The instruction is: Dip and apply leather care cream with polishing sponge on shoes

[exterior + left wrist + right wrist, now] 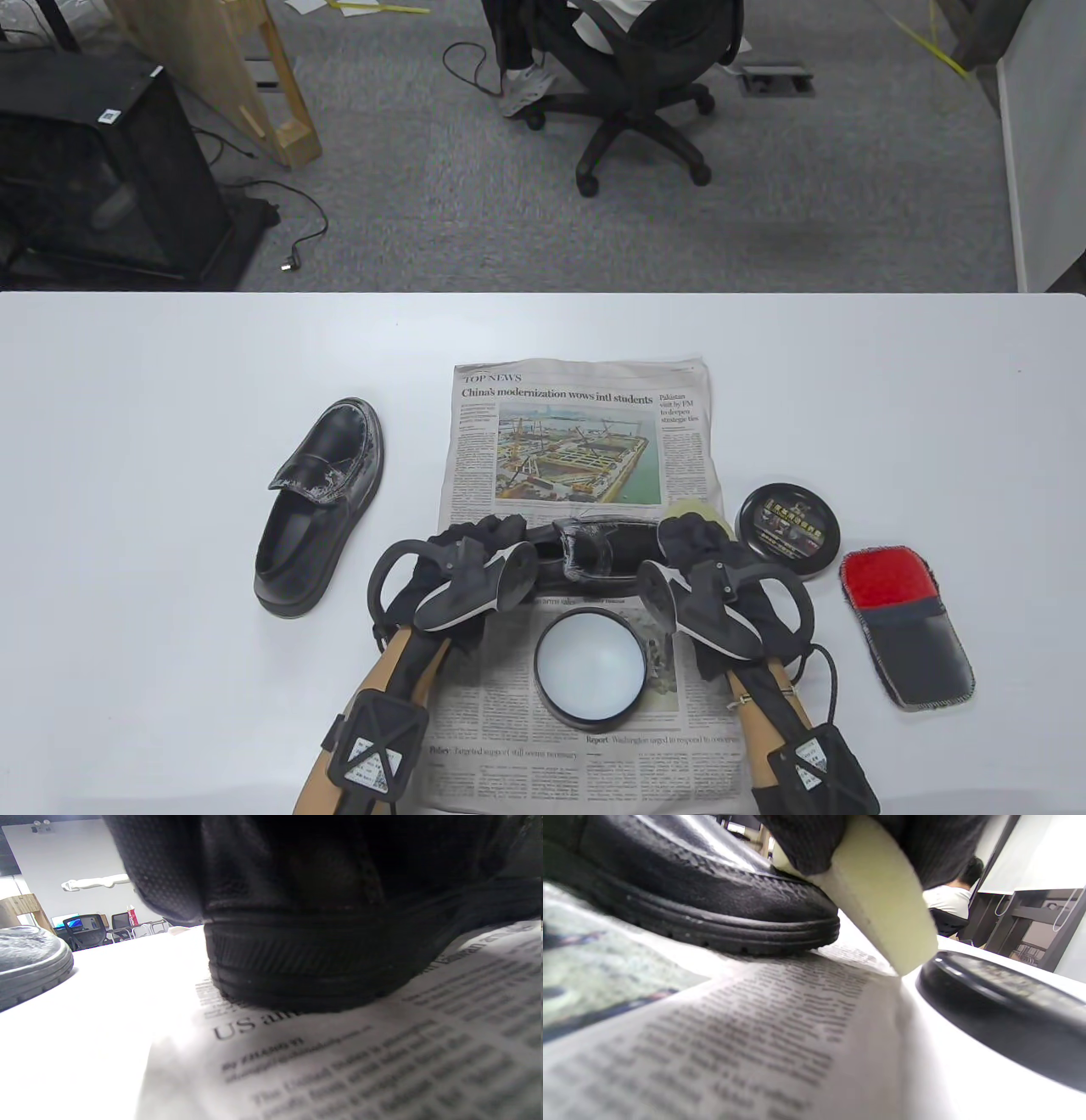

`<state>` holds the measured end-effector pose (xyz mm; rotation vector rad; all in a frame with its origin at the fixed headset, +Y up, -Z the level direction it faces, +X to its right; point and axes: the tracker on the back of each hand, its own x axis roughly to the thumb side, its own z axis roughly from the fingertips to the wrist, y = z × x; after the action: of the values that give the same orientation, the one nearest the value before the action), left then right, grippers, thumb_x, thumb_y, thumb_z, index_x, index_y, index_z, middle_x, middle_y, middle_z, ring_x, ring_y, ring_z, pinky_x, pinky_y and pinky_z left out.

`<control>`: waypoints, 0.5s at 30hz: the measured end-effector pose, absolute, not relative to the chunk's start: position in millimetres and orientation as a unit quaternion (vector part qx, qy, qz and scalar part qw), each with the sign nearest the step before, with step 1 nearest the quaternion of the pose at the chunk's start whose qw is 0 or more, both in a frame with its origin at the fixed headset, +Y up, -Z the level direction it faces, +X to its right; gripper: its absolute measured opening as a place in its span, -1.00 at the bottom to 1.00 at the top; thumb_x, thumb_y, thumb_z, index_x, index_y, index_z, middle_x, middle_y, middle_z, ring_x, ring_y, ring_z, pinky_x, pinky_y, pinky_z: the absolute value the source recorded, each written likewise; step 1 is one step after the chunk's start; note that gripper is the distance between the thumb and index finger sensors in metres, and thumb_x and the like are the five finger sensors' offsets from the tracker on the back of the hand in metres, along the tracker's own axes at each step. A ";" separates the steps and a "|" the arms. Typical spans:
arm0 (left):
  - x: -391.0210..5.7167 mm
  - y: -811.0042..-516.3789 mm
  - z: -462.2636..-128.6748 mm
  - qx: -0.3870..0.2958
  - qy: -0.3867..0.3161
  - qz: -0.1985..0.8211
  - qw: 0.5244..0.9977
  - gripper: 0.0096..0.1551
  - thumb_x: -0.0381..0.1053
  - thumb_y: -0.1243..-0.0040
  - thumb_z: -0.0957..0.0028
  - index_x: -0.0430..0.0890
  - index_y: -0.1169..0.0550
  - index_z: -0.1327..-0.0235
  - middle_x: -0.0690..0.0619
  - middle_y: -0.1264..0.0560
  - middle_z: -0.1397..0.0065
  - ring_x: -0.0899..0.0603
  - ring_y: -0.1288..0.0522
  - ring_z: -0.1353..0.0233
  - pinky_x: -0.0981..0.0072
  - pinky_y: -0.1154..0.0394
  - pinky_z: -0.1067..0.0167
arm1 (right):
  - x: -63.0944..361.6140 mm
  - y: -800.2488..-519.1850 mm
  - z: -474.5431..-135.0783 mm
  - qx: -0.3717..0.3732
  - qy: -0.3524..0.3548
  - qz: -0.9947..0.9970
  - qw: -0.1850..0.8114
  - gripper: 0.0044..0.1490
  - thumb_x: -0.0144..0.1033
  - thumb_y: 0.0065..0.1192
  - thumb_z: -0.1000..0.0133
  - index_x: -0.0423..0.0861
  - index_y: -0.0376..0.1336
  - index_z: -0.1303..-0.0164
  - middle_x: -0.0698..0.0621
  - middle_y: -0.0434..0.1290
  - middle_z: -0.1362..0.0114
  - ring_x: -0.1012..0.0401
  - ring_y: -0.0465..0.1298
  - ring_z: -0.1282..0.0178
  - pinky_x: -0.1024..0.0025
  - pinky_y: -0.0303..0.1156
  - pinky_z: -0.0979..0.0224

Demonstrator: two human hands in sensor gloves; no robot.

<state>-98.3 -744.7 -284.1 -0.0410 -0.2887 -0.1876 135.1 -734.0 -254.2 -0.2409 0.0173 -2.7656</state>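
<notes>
A black loafer (594,553) lies crosswise on the newspaper (577,441) between my two hands. My left hand (479,536) grips its heel end, which fills the left wrist view as a ribbed sole (314,963) under my glove. At the toe end, my right hand (691,533) pinches a pale yellow sponge (697,511). In the right wrist view the sponge (882,912) hangs beside the toe (721,904), its tip near the paper. The open cream tin (590,666) sits on the paper in front of the shoe.
A second black loafer (318,509) stands on the white table to the left; its sole (29,963) shows in the left wrist view. The tin's black lid (789,531) and a red and grey polishing mitt (904,628) lie to the right.
</notes>
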 end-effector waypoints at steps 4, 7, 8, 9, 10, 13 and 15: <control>-98.1 -745.4 -284.6 -0.023 -0.146 -0.083 0.985 0.00 0.47 -0.25 0.28 0.15 -0.40 -0.52 0.06 -0.54 -0.54 -0.13 -0.53 -0.44 0.03 -0.54 -0.30 | 116.5 -728.0 -237.1 -0.123 0.005 -0.961 0.247 -0.36 -0.34 0.11 -0.27 -0.07 0.07 -0.58 -0.13 0.33 -0.56 -0.01 0.54 -0.45 0.26 0.57 -0.38; -97.7 -745.4 -284.7 -0.022 -0.148 -0.085 0.985 0.00 0.46 -0.25 0.29 0.15 -0.40 -0.51 0.07 -0.54 -0.54 -0.13 -0.53 -0.45 0.03 -0.54 -0.31 | 104.1 -722.7 -229.6 -0.155 0.029 -0.962 0.221 -0.36 -0.34 0.11 -0.27 -0.04 0.08 -0.58 -0.12 0.34 -0.57 -0.02 0.53 -0.45 0.26 0.57 -0.39; -97.7 -745.4 -284.7 -0.022 -0.149 -0.086 0.985 -0.01 0.46 -0.25 0.29 0.15 -0.40 -0.51 0.08 -0.54 -0.55 -0.13 -0.53 -0.45 0.03 -0.53 -0.32 | 101.7 -721.9 -228.8 -0.162 0.037 -0.963 0.212 -0.36 -0.34 0.10 -0.27 -0.02 0.07 -0.59 -0.10 0.33 -0.59 -0.01 0.52 -0.47 0.25 0.55 -0.41; -97.8 -745.3 -284.7 -0.022 -0.150 -0.086 0.985 -0.01 0.46 -0.25 0.29 0.15 -0.40 -0.51 0.08 -0.54 -0.55 -0.13 -0.53 -0.45 0.03 -0.53 -0.32 | 98.8 -721.1 -228.8 -0.171 0.053 -0.964 0.196 -0.36 -0.33 0.09 -0.27 0.01 0.06 -0.59 -0.07 0.31 -0.60 -0.01 0.50 -0.50 0.24 0.53 -0.45; -97.8 -745.5 -284.8 -0.022 -0.152 -0.085 0.984 -0.01 0.46 -0.25 0.29 0.16 -0.40 -0.50 0.08 -0.53 -0.55 -0.13 -0.53 -0.46 0.03 -0.53 -0.33 | 97.7 -721.4 -230.0 -0.176 0.066 -0.966 0.179 -0.37 -0.33 0.09 -0.27 0.04 0.06 -0.59 -0.03 0.29 -0.62 0.00 0.46 -0.54 0.21 0.49 -0.49; -97.9 -745.8 -284.8 -0.022 -0.154 -0.081 0.984 0.00 0.45 -0.26 0.29 0.15 -0.40 -0.51 0.09 -0.52 -0.56 -0.12 -0.52 -0.47 0.03 -0.53 -0.34 | 103.7 -730.1 -242.8 -0.167 0.082 -0.973 0.135 -0.39 -0.30 0.05 -0.28 0.20 0.01 -0.54 0.15 0.20 -0.66 0.08 0.33 -0.67 0.06 0.34 -0.59; -97.3 -746.1 -283.8 -0.018 -0.155 -0.089 0.984 0.01 0.47 -0.24 0.28 0.14 -0.39 -0.53 0.08 -0.53 -0.56 -0.12 -0.53 -0.45 0.04 -0.53 -0.34 | 118.1 -737.7 -254.6 -0.141 0.062 -0.981 0.117 -0.35 -0.26 0.02 -0.29 0.22 -0.07 -0.57 0.17 0.14 -0.69 0.12 0.27 -0.69 0.10 0.32 -0.60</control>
<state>-97.3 -746.1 -283.8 -0.0356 -0.3125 -0.1797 118.1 -737.7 -254.6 -0.4122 0.1828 -2.8712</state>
